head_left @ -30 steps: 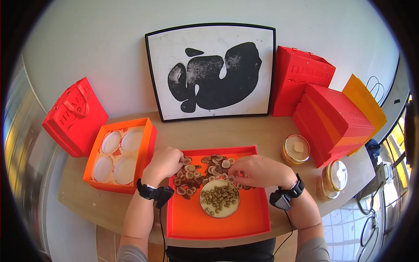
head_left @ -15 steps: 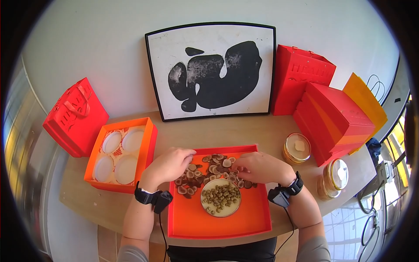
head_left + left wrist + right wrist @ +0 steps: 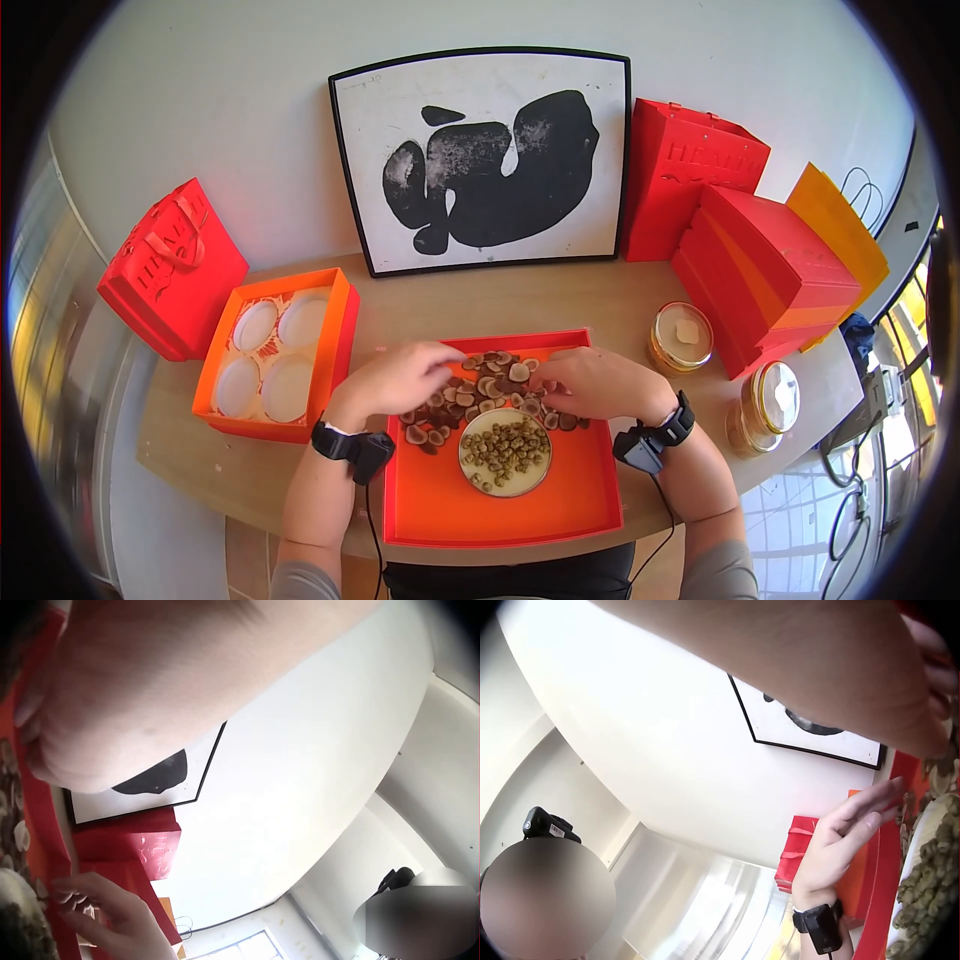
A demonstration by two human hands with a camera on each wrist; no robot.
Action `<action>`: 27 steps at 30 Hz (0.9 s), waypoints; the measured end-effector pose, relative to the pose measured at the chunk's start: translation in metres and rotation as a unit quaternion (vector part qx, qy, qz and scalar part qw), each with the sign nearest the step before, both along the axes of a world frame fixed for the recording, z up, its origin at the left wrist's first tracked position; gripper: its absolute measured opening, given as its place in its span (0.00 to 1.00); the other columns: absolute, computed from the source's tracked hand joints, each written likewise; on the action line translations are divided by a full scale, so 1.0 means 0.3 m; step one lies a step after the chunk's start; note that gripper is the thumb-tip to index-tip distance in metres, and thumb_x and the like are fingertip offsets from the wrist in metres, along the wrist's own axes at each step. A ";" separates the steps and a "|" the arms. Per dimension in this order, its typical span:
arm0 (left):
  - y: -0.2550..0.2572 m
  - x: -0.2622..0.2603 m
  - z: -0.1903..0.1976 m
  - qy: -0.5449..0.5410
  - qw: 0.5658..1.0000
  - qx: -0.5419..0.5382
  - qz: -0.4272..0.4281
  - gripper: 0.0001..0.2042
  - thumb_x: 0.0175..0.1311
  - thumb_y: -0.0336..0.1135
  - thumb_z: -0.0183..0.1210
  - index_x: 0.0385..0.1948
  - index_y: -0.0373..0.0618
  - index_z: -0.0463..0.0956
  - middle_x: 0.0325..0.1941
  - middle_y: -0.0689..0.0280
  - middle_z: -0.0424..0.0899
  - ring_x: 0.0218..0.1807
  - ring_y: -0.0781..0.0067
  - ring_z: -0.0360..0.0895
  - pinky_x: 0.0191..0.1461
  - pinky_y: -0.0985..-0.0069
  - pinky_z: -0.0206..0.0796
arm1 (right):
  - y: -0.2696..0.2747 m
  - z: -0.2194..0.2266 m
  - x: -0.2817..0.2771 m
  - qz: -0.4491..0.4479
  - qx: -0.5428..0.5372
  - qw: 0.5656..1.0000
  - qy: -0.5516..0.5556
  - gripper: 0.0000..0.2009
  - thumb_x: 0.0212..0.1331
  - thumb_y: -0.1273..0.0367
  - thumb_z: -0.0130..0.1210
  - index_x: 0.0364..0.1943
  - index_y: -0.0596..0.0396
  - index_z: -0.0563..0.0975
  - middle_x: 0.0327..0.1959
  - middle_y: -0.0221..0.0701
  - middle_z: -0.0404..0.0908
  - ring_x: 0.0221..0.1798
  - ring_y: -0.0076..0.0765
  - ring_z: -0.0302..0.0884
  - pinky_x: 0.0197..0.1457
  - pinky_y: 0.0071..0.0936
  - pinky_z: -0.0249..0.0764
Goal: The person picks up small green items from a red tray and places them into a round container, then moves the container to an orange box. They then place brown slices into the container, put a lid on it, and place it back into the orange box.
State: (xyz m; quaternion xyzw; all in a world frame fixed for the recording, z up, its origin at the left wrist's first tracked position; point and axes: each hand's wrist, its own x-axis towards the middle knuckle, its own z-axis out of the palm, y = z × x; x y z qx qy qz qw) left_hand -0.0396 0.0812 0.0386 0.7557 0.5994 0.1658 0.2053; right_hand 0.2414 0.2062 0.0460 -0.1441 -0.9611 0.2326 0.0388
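Dried brown-rimmed slices (image 3: 490, 385) lie scattered over the back half of a shallow red-orange tray (image 3: 580, 500). In front of them sits a round pale dish (image 3: 505, 452) holding small curled green-brown pieces. My left hand (image 3: 405, 378) hovers over the tray's back left, fingertips close to the slices. In the right wrist view that left hand (image 3: 836, 844) has its fingers extended and nothing in its grasp. My right hand (image 3: 605, 383) is at the right edge of the slices, its fingers loosely bent and fingertips among them; no slice shows in its grasp.
An orange box (image 3: 345, 330) with four round hollows stands left, beside a red bag (image 3: 175, 270). Two lidded jars (image 3: 680, 340) (image 3: 765, 400) stand right, near red boxes (image 3: 765, 270) and another red bag (image 3: 695, 170). A framed picture (image 3: 480, 170) leans behind.
My left hand has moved right, from the tray's back left corner to over the slices. My right hand has shifted only slightly and stays at the slices' right side.
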 end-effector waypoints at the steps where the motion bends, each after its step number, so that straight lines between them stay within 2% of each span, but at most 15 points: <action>1: 0.002 -0.020 0.001 -0.027 0.997 0.021 0.073 0.15 0.71 0.31 0.54 0.56 0.41 0.82 0.46 0.52 0.89 0.44 0.54 0.87 0.53 0.64 0.76 | 0.001 0.000 0.001 0.002 -0.004 1.000 0.003 0.11 0.64 0.67 0.58 0.47 0.53 0.84 0.38 0.37 0.85 0.42 0.46 0.85 0.47 0.40 0.79; 2: 0.005 -0.033 0.005 -0.053 0.987 0.042 0.145 0.13 0.70 0.30 0.56 0.53 0.41 0.84 0.44 0.52 0.89 0.42 0.55 0.87 0.50 0.65 0.77 | 0.002 0.000 0.003 0.000 -0.004 1.000 0.005 0.11 0.64 0.67 0.58 0.47 0.53 0.84 0.38 0.37 0.85 0.42 0.46 0.85 0.47 0.40 0.79; 3: 0.008 -0.036 0.014 -0.051 0.987 0.042 0.144 0.13 0.70 0.30 0.56 0.53 0.41 0.84 0.44 0.52 0.89 0.42 0.55 0.87 0.50 0.65 0.77 | 0.002 0.001 0.004 0.001 0.000 1.000 0.003 0.11 0.64 0.67 0.58 0.46 0.53 0.83 0.38 0.37 0.85 0.42 0.46 0.85 0.47 0.40 0.79; 5: 0.008 -0.043 0.032 0.030 0.976 0.045 0.212 0.12 0.70 0.32 0.55 0.45 0.39 0.86 0.43 0.50 0.89 0.45 0.48 0.86 0.54 0.59 0.77 | 0.001 0.000 0.000 0.003 0.005 1.000 0.004 0.11 0.64 0.67 0.58 0.46 0.54 0.83 0.38 0.37 0.85 0.41 0.46 0.85 0.47 0.41 0.79; 8: 0.029 -0.073 -0.056 0.057 0.983 0.044 0.172 0.11 0.68 0.29 0.55 0.42 0.41 0.88 0.39 0.52 0.89 0.42 0.48 0.86 0.50 0.59 0.78 | -0.001 0.000 -0.003 0.003 0.001 1.000 0.001 0.11 0.64 0.67 0.58 0.46 0.53 0.83 0.38 0.37 0.85 0.41 0.46 0.85 0.47 0.41 0.79; 10: 0.033 -0.065 -0.090 0.072 0.981 0.044 0.176 0.11 0.67 0.28 0.55 0.41 0.43 0.88 0.39 0.52 0.89 0.42 0.48 0.86 0.49 0.59 0.78 | -0.003 0.006 -0.001 0.001 -0.003 1.000 -0.009 0.11 0.64 0.66 0.57 0.47 0.53 0.83 0.38 0.37 0.85 0.41 0.46 0.85 0.47 0.41 0.79; 14: 0.038 -0.062 -0.106 0.147 0.976 0.038 0.157 0.11 0.63 0.27 0.58 0.39 0.48 0.90 0.37 0.54 0.89 0.42 0.50 0.86 0.47 0.59 0.77 | -0.001 0.002 -0.003 0.002 -0.001 1.000 -0.016 0.12 0.64 0.66 0.57 0.48 0.53 0.83 0.38 0.36 0.85 0.42 0.46 0.85 0.47 0.41 0.78; 18: 0.034 -0.071 -0.111 0.165 0.976 0.031 0.140 0.10 0.61 0.27 0.59 0.38 0.49 0.90 0.37 0.55 0.89 0.42 0.51 0.86 0.48 0.58 0.77 | -0.008 0.013 -0.005 -0.003 -0.005 1.000 -0.018 0.12 0.64 0.65 0.57 0.48 0.53 0.83 0.38 0.37 0.86 0.41 0.46 0.85 0.47 0.41 0.79; 20: 0.034 -0.067 -0.102 0.182 0.974 0.003 0.133 0.10 0.60 0.31 0.62 0.41 0.49 0.89 0.42 0.59 0.89 0.45 0.55 0.85 0.49 0.59 0.78 | -0.005 0.012 -0.002 -0.003 -0.007 1.000 -0.013 0.12 0.64 0.65 0.57 0.48 0.53 0.83 0.38 0.37 0.86 0.42 0.46 0.85 0.47 0.41 0.79; 24: 0.036 -0.057 -0.080 0.186 0.973 -0.021 0.137 0.10 0.61 0.32 0.62 0.41 0.48 0.89 0.42 0.60 0.89 0.43 0.55 0.85 0.48 0.61 0.78 | 0.008 -0.002 -0.002 -0.008 -0.009 1.000 -0.022 0.12 0.64 0.65 0.57 0.48 0.53 0.83 0.39 0.37 0.86 0.43 0.46 0.85 0.48 0.41 0.79; 26: 0.032 -0.048 -0.067 0.116 0.982 0.015 0.147 0.09 0.61 0.34 0.64 0.40 0.48 0.89 0.42 0.60 0.89 0.41 0.57 0.85 0.47 0.62 0.78 | 0.013 -0.004 -0.002 -0.016 -0.013 0.999 -0.035 0.12 0.64 0.65 0.57 0.48 0.53 0.83 0.39 0.37 0.86 0.44 0.47 0.86 0.50 0.41 0.79; 27: 0.027 -0.039 -0.053 0.116 0.982 0.014 0.146 0.09 0.61 0.34 0.64 0.40 0.48 0.89 0.42 0.60 0.89 0.41 0.57 0.85 0.47 0.62 0.78 | 0.016 -0.009 0.000 -0.026 -0.001 0.999 -0.038 0.12 0.64 0.65 0.58 0.48 0.53 0.83 0.39 0.37 0.86 0.45 0.47 0.85 0.51 0.42 0.78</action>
